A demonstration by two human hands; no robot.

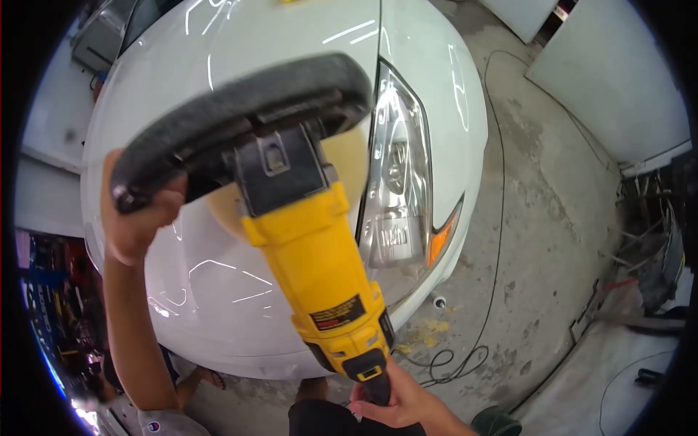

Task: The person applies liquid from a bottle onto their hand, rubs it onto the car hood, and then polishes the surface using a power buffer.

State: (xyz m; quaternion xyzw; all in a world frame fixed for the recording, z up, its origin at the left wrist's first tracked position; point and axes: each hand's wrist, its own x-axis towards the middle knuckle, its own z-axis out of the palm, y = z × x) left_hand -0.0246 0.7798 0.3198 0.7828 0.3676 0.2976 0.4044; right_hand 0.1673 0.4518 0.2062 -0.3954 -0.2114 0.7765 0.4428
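A yellow and black car polisher (313,269) is held over the front of a white car (211,312). My left hand (142,218) is closed around the left end of its black loop handle (247,109). Lower down, my right hand (400,400) wraps the black rear grip. The cream polishing pad (356,163) shows partly behind the machine's head, overlapping the painted front beside the clear headlight (396,160). Most of the pad is hidden by the tool body.
A black cord (502,182) runs along the concrete floor (538,240) on the right and coils near the bumper. A small white bottle-like item (438,300) is on the floor beside the bumper. White panels (611,80) lean at the upper right, with clutter (654,254) below.
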